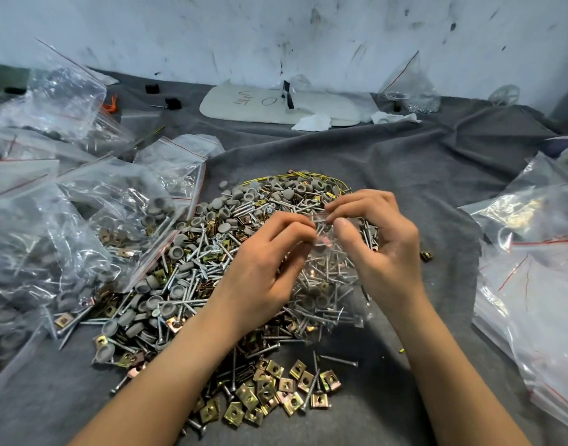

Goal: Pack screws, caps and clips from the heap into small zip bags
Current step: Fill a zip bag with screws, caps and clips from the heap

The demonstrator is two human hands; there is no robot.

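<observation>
Hands: left hand point(270, 252) and right hand point(379, 239) close together, pinching the mouth of a small clear red-striped zip bag point(323, 226) over the heap point(192, 268).
Cloth: wrinkled grey felt cloth point(405, 175), underneath.
Big bags: crinkled clear plastic bags point(83, 214), left, holding round grey caps point(155, 202).
Heap: silver screws point(337, 360), brassy square clips point(273, 370), caps.

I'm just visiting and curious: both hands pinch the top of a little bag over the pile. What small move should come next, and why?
Probably press the red zip strip shut along its length: the left hand and right hand both pinch the small zip bag at its mouth, and a few parts seem to sit inside.
</observation>
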